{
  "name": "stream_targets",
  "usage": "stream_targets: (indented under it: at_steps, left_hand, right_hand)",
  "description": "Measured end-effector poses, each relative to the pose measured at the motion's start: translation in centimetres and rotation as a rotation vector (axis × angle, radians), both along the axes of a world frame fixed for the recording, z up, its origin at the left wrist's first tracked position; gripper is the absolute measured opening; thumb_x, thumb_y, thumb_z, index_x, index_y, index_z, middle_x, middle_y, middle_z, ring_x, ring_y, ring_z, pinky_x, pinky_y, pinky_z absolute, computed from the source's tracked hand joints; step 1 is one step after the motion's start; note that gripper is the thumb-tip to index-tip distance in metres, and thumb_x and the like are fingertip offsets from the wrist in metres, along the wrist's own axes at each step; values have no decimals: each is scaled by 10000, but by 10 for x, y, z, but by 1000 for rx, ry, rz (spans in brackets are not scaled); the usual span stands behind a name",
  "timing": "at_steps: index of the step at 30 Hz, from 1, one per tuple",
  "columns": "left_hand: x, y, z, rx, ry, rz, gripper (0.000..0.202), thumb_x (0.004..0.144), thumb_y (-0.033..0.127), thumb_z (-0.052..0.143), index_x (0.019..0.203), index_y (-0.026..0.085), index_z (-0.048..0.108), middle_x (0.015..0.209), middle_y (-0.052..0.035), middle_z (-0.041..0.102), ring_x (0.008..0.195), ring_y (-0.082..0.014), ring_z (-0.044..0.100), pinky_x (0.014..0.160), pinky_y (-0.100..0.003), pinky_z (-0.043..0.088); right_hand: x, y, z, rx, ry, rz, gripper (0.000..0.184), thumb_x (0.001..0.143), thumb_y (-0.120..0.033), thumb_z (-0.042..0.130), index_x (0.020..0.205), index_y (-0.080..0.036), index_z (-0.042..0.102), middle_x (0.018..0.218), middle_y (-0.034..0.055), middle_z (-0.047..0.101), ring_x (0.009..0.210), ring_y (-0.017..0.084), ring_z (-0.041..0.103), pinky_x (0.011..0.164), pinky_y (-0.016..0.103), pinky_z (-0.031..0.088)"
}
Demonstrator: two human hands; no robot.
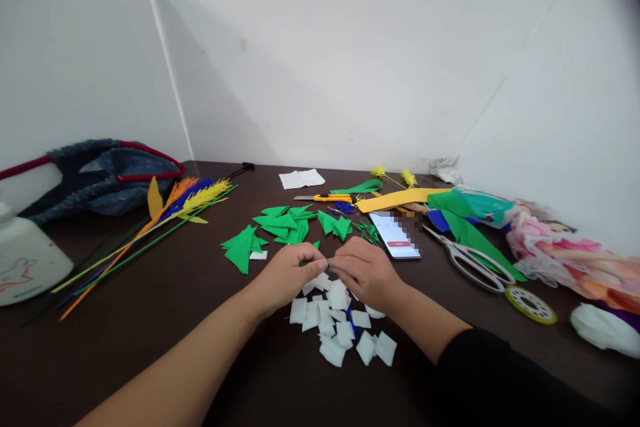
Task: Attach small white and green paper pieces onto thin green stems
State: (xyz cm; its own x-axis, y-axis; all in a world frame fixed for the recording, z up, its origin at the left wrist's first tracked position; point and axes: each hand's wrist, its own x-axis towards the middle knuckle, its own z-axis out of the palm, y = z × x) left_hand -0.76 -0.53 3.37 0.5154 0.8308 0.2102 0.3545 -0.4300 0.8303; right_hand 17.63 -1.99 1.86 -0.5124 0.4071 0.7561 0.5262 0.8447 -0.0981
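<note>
My left hand [285,275] and my right hand [369,273] meet fingertip to fingertip above the dark table. Both are closed in a pinch. Something small and dark may sit between the fingertips, but it is too small to name. Just below them lies a loose heap of small white paper squares [338,295], with a bit of blue [353,324] showing among them. Beyond my hands are several cut green paper pieces [290,224]. A small pile of thin green strips [369,232] lies near my right hand's knuckles.
A phone [399,240], scissors [473,263] and a tape roll [531,305] lie to the right. Farther back are a yellow cutter [333,198] and a yellow paper strip [400,198]. Leftward stand a white bottle [30,267] and crepe-paper stalks [150,233].
</note>
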Motion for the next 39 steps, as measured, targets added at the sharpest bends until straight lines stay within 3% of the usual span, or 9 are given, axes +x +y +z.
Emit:
stream_targets:
  at_steps: [5,12,16,19,27,31,36,38,39]
  left_hand:
    - [-3,2,-2,40,30,57,77,700,229,546,649,184,581,677,1,563,690,-153,512,645,-268,387]
    - [-2,0,-5,124,47,178,76,646,229,591,647,184,530,684,5,558,671,-152,506,625,-268,385]
    - [-7,-1,2,122,40,83,158,618,232,617,759,194,557,789,-7,595,775,-174,531,708,-286,402]
    - [-10,2,4,39,23,19,161,694,280,560,820,190,603,846,-32,624,816,-184,549,723,-286,412]
    - [-3,4,-8,84,161,77,123,711,289,551,650,194,601,625,6,583,642,-157,512,576,-249,365]
    - [2,2,-7,185,156,133,90,673,253,604,622,193,559,639,18,578,658,-158,515,617,-264,350]
    - [7,0,-5,336,261,255,169,612,264,679,550,189,540,602,19,579,681,-181,516,736,-345,314]
    - [8,0,-6,331,264,258,180,609,277,686,546,188,543,608,18,592,680,-180,520,759,-362,305]
    - [8,-1,-6,323,262,250,180,613,282,683,545,188,545,607,18,596,677,-178,521,762,-364,306]
  right_hand:
    - [-3,4,-5,-7,6,7,171,800,-156,489,882,-197,633,780,57,626,724,159,529,660,310,468]
    - [-13,3,-8,-193,171,-17,113,763,-155,533,806,-207,624,699,33,613,690,149,545,644,285,466]
    - [-14,2,-7,-211,173,-45,116,745,-140,527,776,-208,615,686,24,603,678,147,539,639,280,455]
    - [-13,2,-8,-164,120,-53,133,757,-136,505,774,-209,614,686,25,604,684,151,531,643,287,447]
    - [-9,4,-12,-111,52,-59,147,759,-123,499,793,-203,618,737,41,619,724,163,527,668,301,440]
    - [-12,1,-10,-252,161,-75,93,719,-138,543,730,-205,607,670,14,593,674,146,530,638,281,435]
    - [-11,-1,-8,-595,360,-143,60,676,-157,579,621,-179,578,604,-9,568,572,114,516,537,240,412]
    - [-7,0,-8,-708,444,-57,13,681,-175,582,691,-173,590,657,-1,575,601,114,525,559,244,430]
    - [-4,1,-9,-756,475,26,96,680,-186,592,775,-176,600,718,8,583,639,117,535,590,252,446]
